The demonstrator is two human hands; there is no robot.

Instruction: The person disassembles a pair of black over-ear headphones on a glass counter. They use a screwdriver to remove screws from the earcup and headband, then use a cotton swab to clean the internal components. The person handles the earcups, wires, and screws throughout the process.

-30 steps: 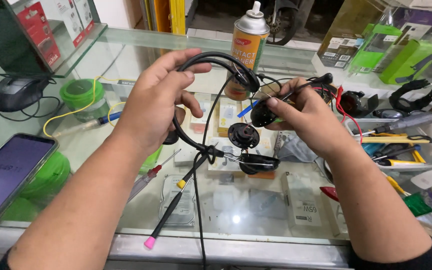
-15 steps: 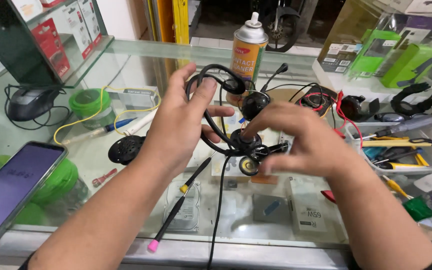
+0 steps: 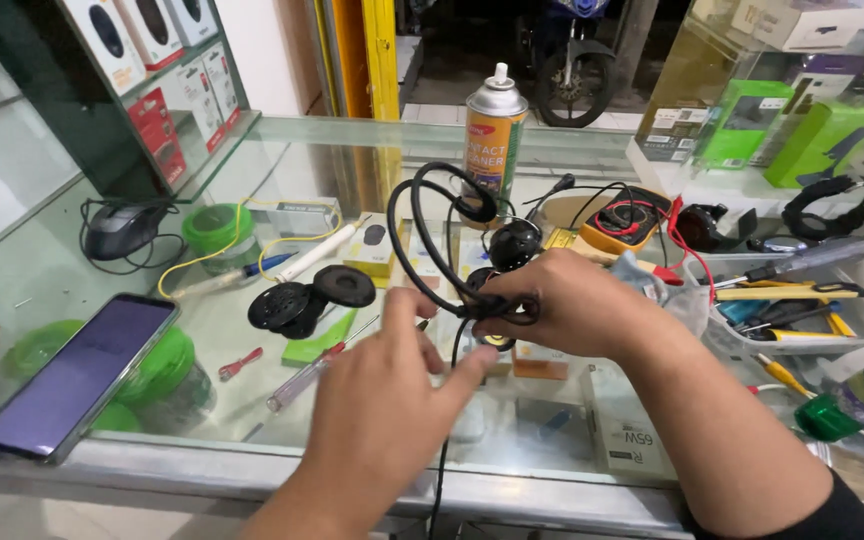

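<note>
Right hand (image 3: 577, 305) fingers grasp the black headset (image 3: 452, 215); left hand (image 3: 382, 400) fingers spread, touching its cable (image 3: 444, 440).

A smartphone (image 3: 77, 375) with a dark screen lies at the near left edge of the glass worktop (image 3: 352, 150), and a black mouse (image 3: 122, 228) sits farther back on the left. Two black ear pads (image 3: 312, 297) rest near the middle, just beside a green-handled screwdriver (image 3: 317, 348). A spray can (image 3: 493, 135) stands upright at the back, with a yellow multimeter (image 3: 624, 220) to its right and a tray of tools (image 3: 802, 300) at the right side.
</note>
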